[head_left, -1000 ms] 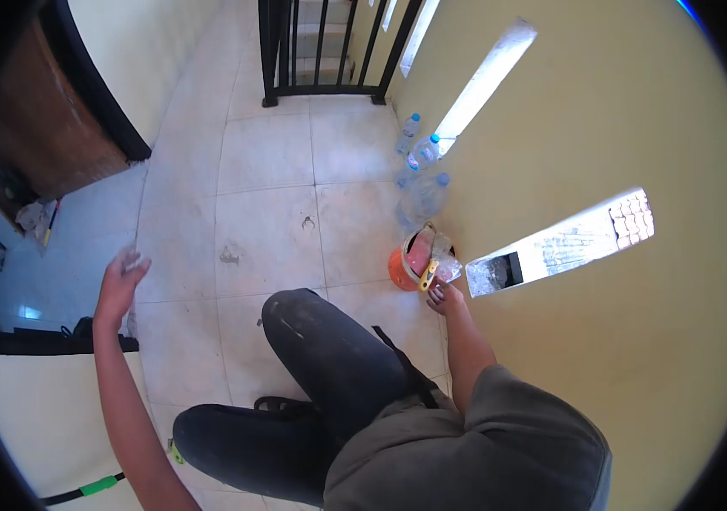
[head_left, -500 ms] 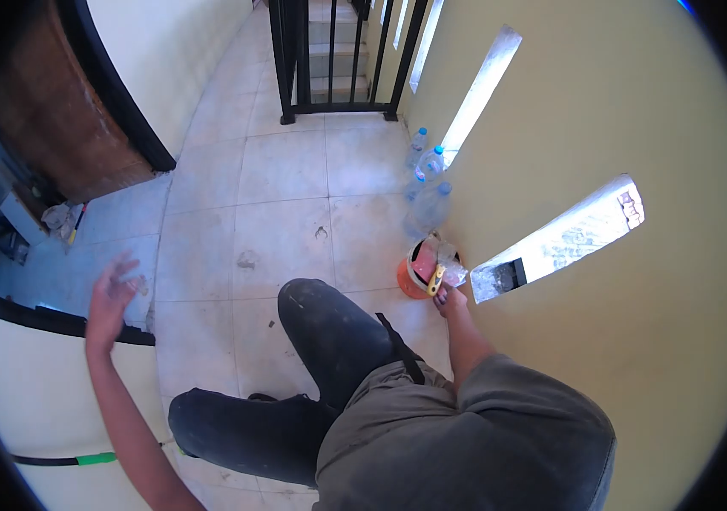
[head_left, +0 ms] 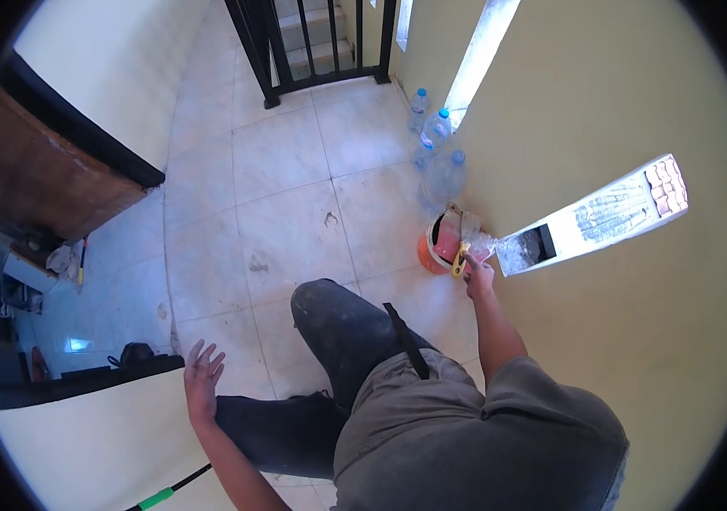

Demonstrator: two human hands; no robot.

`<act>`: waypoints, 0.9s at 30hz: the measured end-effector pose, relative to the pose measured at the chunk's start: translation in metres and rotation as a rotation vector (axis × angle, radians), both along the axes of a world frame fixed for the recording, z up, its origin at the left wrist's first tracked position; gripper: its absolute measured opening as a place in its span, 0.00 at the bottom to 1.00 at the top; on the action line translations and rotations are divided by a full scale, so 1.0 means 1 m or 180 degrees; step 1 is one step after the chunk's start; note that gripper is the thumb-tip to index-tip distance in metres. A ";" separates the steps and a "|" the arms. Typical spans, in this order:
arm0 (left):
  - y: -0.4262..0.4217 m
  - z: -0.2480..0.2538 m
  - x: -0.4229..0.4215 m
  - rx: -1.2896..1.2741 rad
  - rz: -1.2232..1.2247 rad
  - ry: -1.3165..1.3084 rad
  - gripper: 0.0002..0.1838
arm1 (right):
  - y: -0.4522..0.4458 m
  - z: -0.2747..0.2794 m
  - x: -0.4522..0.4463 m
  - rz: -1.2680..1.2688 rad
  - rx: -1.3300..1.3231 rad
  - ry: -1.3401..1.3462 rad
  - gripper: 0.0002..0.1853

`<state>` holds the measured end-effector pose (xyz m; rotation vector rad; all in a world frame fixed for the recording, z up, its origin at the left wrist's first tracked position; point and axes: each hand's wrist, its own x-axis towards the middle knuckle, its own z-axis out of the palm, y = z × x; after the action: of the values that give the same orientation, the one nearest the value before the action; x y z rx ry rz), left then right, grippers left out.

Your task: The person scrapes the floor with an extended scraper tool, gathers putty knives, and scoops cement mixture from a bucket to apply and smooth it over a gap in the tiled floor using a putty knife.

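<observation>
Low on the right, my right hand (head_left: 480, 279) is closed at the rim of an orange bucket (head_left: 428, 253). Its fingers are against the yellow handle of a tool (head_left: 459, 261); the tool's other end cannot be made out. Clear crumpled plastic (head_left: 482, 247) lies beside the handle, at the bucket's wall side. Pinkish-red material shows inside the bucket. My left hand (head_left: 202, 379) is raised on the left by my knee, fingers spread, holding nothing.
Several clear plastic bottles (head_left: 436, 128) with blue caps stand along the yellow wall (head_left: 585, 341). A black metal railing (head_left: 329, 81) stands ahead, with stairs behind it. At left is a doorway with a brown door (head_left: 65, 162). A green-and-black pole (head_left: 157, 498) leans at lower left.
My left hand has moved right and down, closer to my knee. My right hand stays at the bucket on the yellow-handled tool. The whole view has shifted and turned slightly.
</observation>
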<state>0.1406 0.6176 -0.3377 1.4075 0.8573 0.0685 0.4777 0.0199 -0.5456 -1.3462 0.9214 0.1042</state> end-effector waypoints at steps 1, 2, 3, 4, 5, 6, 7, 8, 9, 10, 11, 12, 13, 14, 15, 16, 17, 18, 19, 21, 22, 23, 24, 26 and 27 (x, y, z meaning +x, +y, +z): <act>0.002 -0.008 -0.004 -0.0149 0.0173 0.0076 0.35 | 0.000 -0.001 0.001 0.0025 -0.0145 -0.0063 0.24; 0.008 -0.014 -0.008 0.0004 0.0126 0.0326 0.35 | 0.000 0.000 0.001 -0.0036 -0.0108 -0.0135 0.26; 0.008 -0.014 -0.006 -0.0008 0.0135 0.0327 0.35 | -0.002 -0.005 0.002 -0.0026 -0.0119 -0.0135 0.26; 0.008 -0.016 -0.003 0.0148 0.0156 0.0207 0.34 | -0.005 -0.009 0.004 -0.0083 -0.0151 -0.0153 0.26; 0.007 -0.019 -0.001 0.0298 0.0187 0.0089 0.34 | -0.008 -0.013 0.007 -0.0131 -0.0189 -0.0171 0.25; 0.006 -0.021 0.001 0.0264 0.0228 0.0098 0.34 | -0.009 -0.014 0.008 -0.0088 -0.0221 -0.0167 0.25; 0.006 -0.021 0.002 0.0397 0.0050 0.0200 0.34 | -0.009 -0.013 0.007 -0.0004 -0.0066 -0.0321 0.25; 0.005 -0.022 0.001 0.0517 -0.0117 0.0305 0.35 | -0.010 -0.012 0.007 0.0096 0.0087 -0.0468 0.24; 0.002 -0.021 0.000 0.0459 -0.0049 0.0334 0.35 | -0.009 -0.011 0.008 0.0172 0.0037 -0.0442 0.24; 0.000 -0.021 -0.001 0.0491 -0.0145 0.0381 0.35 | -0.007 -0.012 0.008 0.0033 0.0285 -0.0507 0.24; -0.001 -0.019 0.000 0.0537 -0.0257 0.0423 0.36 | -0.008 -0.014 0.008 -0.0126 0.0545 -0.0572 0.24; -0.003 -0.019 -0.001 0.0572 -0.0252 0.0422 0.35 | -0.017 -0.022 0.010 0.0063 0.0641 -0.0487 0.24; -0.004 -0.017 -0.002 0.0550 -0.0227 0.0433 0.35 | -0.023 -0.033 0.011 0.0089 0.0623 -0.0475 0.24; -0.005 -0.016 -0.003 0.0486 -0.0145 0.0349 0.34 | -0.021 -0.034 0.012 -0.0072 0.0673 -0.0571 0.23; -0.005 -0.016 -0.004 0.0423 -0.0065 0.0268 0.32 | -0.019 -0.034 0.012 -0.0238 0.0723 -0.0664 0.23; -0.005 -0.017 -0.007 0.0523 -0.0140 0.0292 0.34 | -0.021 -0.035 0.013 -0.0225 0.0716 -0.0647 0.23; -0.005 -0.018 -0.010 0.0521 -0.0131 0.0306 0.34 | -0.023 -0.035 0.012 -0.0201 0.0755 -0.0663 0.23; -0.004 -0.019 -0.013 0.0523 -0.0145 0.0283 0.34 | -0.026 -0.038 0.011 -0.0181 0.0799 -0.0687 0.23; -0.003 -0.019 -0.015 0.0531 -0.0158 0.0252 0.35 | -0.029 -0.042 0.011 -0.0175 0.0810 -0.0690 0.23; -0.001 -0.022 -0.019 0.0544 -0.0095 0.0267 0.35 | -0.034 -0.052 0.014 -0.0217 0.1253 -0.0871 0.23; -0.001 -0.020 -0.019 0.0543 -0.0042 0.0294 0.35 | -0.038 -0.060 0.017 -0.0213 0.1276 -0.0897 0.23; -0.001 -0.019 -0.020 0.0564 -0.0041 0.0269 0.35 | -0.043 -0.068 0.018 -0.0093 0.1480 -0.0961 0.23; -0.003 -0.017 -0.020 0.0525 0.0019 0.0274 0.33 | -0.042 -0.065 0.019 0.0028 0.1679 -0.1024 0.23; -0.006 -0.014 -0.020 0.0496 0.0071 0.0266 0.32 | -0.039 -0.060 0.019 0.0014 0.1673 -0.0961 0.22; -0.006 -0.014 -0.020 0.0515 0.0069 0.0292 0.31 | -0.034 -0.051 0.018 -0.0001 0.1651 -0.0880 0.21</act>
<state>0.1208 0.6115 -0.3517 1.5625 0.9601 0.0922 0.4957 -0.0142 -0.5970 -0.8512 0.6046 0.1417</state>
